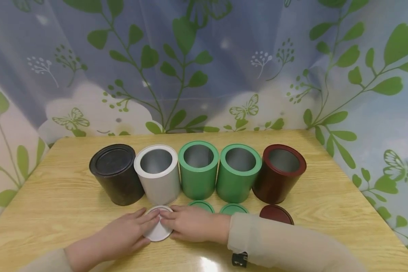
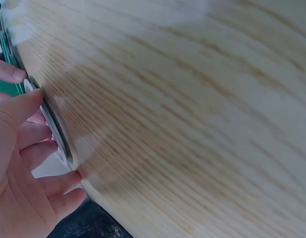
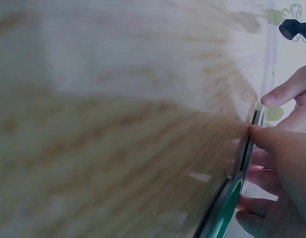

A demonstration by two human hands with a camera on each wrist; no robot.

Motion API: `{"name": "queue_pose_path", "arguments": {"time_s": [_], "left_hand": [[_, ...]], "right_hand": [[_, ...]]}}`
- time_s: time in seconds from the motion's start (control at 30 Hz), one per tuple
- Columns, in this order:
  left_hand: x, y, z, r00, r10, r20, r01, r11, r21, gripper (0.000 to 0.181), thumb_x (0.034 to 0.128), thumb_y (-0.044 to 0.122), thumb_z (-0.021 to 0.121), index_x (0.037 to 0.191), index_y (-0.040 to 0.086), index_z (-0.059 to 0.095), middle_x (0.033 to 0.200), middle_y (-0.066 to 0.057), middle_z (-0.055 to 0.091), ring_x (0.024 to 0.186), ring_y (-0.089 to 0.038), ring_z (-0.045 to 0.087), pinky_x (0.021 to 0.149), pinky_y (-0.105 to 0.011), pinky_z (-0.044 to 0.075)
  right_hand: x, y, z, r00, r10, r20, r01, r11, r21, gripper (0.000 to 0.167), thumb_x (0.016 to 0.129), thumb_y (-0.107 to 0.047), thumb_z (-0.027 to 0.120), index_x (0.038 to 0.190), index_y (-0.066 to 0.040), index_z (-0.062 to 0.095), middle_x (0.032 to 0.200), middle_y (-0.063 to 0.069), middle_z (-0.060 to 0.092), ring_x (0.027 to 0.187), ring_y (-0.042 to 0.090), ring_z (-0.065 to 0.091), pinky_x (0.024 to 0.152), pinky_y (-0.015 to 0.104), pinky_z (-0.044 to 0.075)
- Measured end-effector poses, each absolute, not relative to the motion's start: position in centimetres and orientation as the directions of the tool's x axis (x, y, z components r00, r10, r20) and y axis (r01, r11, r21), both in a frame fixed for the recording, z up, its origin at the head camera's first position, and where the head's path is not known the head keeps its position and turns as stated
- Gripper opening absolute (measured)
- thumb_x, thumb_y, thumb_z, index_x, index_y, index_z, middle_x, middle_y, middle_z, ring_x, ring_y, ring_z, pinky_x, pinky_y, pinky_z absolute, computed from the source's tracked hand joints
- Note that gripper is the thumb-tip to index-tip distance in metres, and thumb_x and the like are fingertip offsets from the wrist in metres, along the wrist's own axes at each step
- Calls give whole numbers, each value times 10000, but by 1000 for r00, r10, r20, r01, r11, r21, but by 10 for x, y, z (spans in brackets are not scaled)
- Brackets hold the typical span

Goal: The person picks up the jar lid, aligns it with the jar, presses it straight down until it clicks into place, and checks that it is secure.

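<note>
No legible text, numbers or signs.

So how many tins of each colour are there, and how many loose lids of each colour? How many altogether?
Black tin: 1
White tin: 1
Green tins: 2
Dark red tin: 1
Loose white lid: 1
Loose green lids: 2
Loose dark red lid: 1
Total: 9 (5 tins, 4 loose lids)

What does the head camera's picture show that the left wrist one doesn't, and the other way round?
Only the head view shows the dark red can and the back of the left hand. Only the left wrist view shows that hand's palm. Both show the white lid, fingers of the right hand and the wooden table.
</note>
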State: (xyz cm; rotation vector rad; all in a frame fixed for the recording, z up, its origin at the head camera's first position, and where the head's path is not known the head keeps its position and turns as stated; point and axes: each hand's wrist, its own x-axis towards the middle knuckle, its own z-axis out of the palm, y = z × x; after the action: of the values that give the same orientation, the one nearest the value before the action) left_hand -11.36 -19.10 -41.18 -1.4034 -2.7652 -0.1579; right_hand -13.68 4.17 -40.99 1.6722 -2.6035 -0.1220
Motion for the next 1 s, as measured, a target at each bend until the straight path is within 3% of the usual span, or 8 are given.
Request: {"name": "queue_pose_path", "arguments": {"time_s": [0.3, 0.53, 1.0], "left_hand": [[-112, -194, -420, -504, 855, 125, 853, 515, -82, 449, 874, 272, 644, 1235, 10, 596, 1273, -125, 564, 1057, -389, 565, 841, -456, 493], [-106, -198, -415, -518, 834, 188, 848, 530, -17, 409, 936, 284, 577, 1263, 38, 587, 1314, -93, 539, 1111, -367, 542, 855, -467, 485], [-103, -201, -408, -492, 817, 301, 852, 523, -25, 424, 913, 261, 610, 1267, 30, 579, 1333, -88, 521, 1158, -344, 515, 863, -453, 484]], "right_hand": [[-137, 40, -409, -389, -921, -20, -920, 388, 52, 406, 971, -285, 510, 1346, -130, 520, 1390, 49, 461, 1261, 248, 436, 983, 267, 398], [-138, 47, -397, -388, -920, -52, -913, 392, -111, 421, 981, -259, 492, 1363, -83, 489, 1413, 88, 424, 1291, 280, 391, 1022, 293, 357], [-136, 53, -394, -419, -908, 21, -903, 414, -118, 417, 990, -296, 468, 1348, -87, 509, 1404, 46, 441, 1289, 277, 393, 991, 287, 392]]}}
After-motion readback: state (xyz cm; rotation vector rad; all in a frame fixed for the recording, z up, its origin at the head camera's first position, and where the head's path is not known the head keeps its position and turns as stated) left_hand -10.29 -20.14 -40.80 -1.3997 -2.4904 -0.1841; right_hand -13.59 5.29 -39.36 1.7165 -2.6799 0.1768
